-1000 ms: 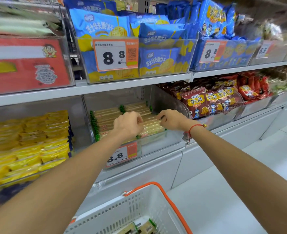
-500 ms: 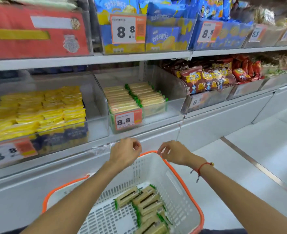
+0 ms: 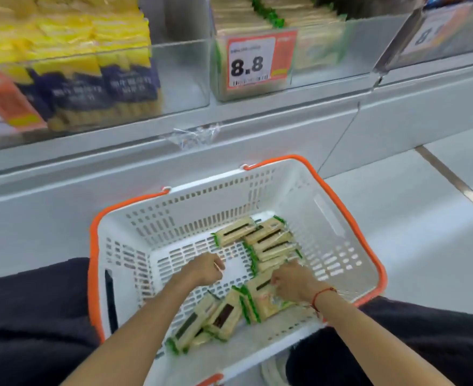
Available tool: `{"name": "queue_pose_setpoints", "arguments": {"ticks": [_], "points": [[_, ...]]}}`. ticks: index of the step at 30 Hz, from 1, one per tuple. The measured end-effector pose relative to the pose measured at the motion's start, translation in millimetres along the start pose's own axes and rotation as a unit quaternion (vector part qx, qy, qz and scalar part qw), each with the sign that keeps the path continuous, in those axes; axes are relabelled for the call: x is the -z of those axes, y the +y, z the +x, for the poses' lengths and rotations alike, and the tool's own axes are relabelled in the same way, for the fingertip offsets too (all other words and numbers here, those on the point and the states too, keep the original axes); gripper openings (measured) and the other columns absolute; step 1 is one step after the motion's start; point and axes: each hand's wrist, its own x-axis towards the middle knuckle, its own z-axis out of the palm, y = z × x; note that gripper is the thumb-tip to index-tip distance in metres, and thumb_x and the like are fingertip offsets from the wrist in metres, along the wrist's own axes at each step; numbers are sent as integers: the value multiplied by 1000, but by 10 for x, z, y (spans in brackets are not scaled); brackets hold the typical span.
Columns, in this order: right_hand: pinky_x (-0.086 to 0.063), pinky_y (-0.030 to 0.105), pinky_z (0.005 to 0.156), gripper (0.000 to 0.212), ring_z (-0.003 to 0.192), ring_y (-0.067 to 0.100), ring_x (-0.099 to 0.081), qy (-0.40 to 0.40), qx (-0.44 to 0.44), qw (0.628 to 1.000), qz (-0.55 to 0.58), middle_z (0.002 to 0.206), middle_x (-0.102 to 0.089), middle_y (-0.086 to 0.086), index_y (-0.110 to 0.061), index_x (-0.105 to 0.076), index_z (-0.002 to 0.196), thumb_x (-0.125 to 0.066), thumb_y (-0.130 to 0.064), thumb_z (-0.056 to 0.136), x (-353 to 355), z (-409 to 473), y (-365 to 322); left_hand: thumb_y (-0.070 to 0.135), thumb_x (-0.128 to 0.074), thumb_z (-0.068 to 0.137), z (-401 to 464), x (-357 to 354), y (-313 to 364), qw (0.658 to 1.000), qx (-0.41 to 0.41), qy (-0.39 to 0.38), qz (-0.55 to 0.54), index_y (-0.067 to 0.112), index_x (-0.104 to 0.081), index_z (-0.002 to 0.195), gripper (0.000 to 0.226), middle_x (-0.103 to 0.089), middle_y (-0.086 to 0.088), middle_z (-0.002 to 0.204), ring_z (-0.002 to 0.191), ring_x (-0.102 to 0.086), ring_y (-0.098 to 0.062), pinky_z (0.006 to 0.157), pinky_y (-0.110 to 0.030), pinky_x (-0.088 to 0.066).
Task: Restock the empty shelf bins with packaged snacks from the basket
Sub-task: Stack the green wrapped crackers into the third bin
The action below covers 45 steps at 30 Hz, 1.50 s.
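Both hands are down inside the white basket (image 3: 341, 227) with the orange rim, which sits on the floor between the person's knees, just below the shelf. The right hand (image 3: 292, 280) lies on the heap of cream-and-green snack packs (image 3: 268, 240) with its fingers bent over one near the middle of the pile; it seems to be closing on that pack, though the blur hides whether the grip is complete. The left hand (image 3: 204, 267) is loosely clenched above bare basket floor and appears to hold nothing; no pack is seen in it. The clear bin (image 3: 313, 59) with the 8.8 price tag (image 3: 253, 64) is up on the shelf and already holds two rows of the same packs, with room left at its right side. The likeliest slip, as a guess, is a poor hold: the packs are slick, thin and piled crosswise, so a grab at the edge of one could drag neighbours along or let it slide out on the way up. A second risk is the lift itself, since the bin's front wall and the tag stand in the path and a pack carried flat could catch on them. A third is misplacing stock in the bin of yellow packs (image 3: 62, 51) just to the left, which has similar open space beside it.
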Motion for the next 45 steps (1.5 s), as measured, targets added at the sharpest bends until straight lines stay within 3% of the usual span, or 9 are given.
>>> {"name": "queue_pose_setpoints", "arguments": {"ticks": [4, 8, 18, 23, 26, 32, 37, 41, 45], "points": [[-12, 51, 113, 40, 132, 27, -33, 14, 62, 996, -64, 133, -51, 2, -28, -53, 127, -52, -32, 87, -111, 104, -264, 27, -58, 95, 24, -233, -442, 989, 80, -122, 30, 15, -50, 135, 43, -37, 0, 145, 127, -46, -24, 97, -33, -46], [-31, 44, 104, 60, 126, 26, -41, -17, 171, 982, -76, 135, -47, 4, -28, -39, 139, -65, -32, 84, -191, 241, -664, 25, -75, 81, 124, -541, -643, 974, 117, -193, 29, 16, -28, 145, 80, -29, -4, 151, 129, -42, -26, 100, -36, -46], [-43, 39, 85, 52, 111, 30, -51, 28, 218, 964, -148, 126, -49, 9, -18, -42, 131, -64, -11, 84, -490, 415, -860, 20, -76, 76, 138, -878, -959, 990, 112, -87, -15, 16, -37, 131, 68, -48, -4, 127, 107, -54, -23, 82, -31, -47], [-48, 34, 87, 40, 109, 21, -57, -74, 164, 982, 62, 125, -60, 6, -18, -53, 130, -60, -22, 90, -168, 242, -818, 4, -65, 86, 12, -659, -986, 960, 117, -85, -241, 11, -49, 124, 41, -50, -6, 119, 102, -53, -21, 82, -30, -48], [-42, 18, 61, 16, 73, 8, -54, -55, 155, 968, 192, 82, -60, -2, -23, -57, 88, -56, -7, 91, 91, 32, -786, 2, -51, 91, -163, -402, -904, 909, 138, -55, -389, 6, -54, 90, 5, -46, -7, 81, 64, -49, -18, 53, -23, -43], [-48, 24, 72, 19, 73, 11, -55, 1, 105, 903, 418, 80, -56, -2, -20, -53, 91, -55, -1, 90, 870, -396, -679, 2, -44, 92, -524, 424, -547, 845, 6, -34, -533, 2, -52, 114, 23, -57, -16, 109, 87, -61, -25, 67, -29, -52], [-51, 30, 82, 15, 75, 15, -57, 11, 116, 891, 438, 88, -59, 6, -8, -57, 104, -51, -4, 91, 1602, -869, -547, -13, -49, 86, -963, 1189, 27, 893, -88, -65, -436, 15, -62, 107, 37, -72, -1, 84, 75, -65, -11, 68, -21, -51], [-47, 37, 97, 52, 96, 24, -52, -2, 141, 887, 439, 108, -58, 10, -4, -50, 131, -57, -17, 82, 2046, -1254, -461, -1, -59, 88, -1315, 1748, 350, 959, -80, -96, -255, 23, -62, 121, 42, -69, -7, 116, 101, -56, -20, 85, -33, -45], [-45, 29, 87, 47, 94, 21, -50, -15, 186, 880, 436, 108, -58, 7, -8, -50, 132, -56, -19, 87, 2258, -1486, -463, 10, -52, 97, -1513, 1917, 500, 957, -107, -73, -261, 30, -61, 119, 31, -67, 1, 114, 102, -60, -13, 83, -30, -47]]}}
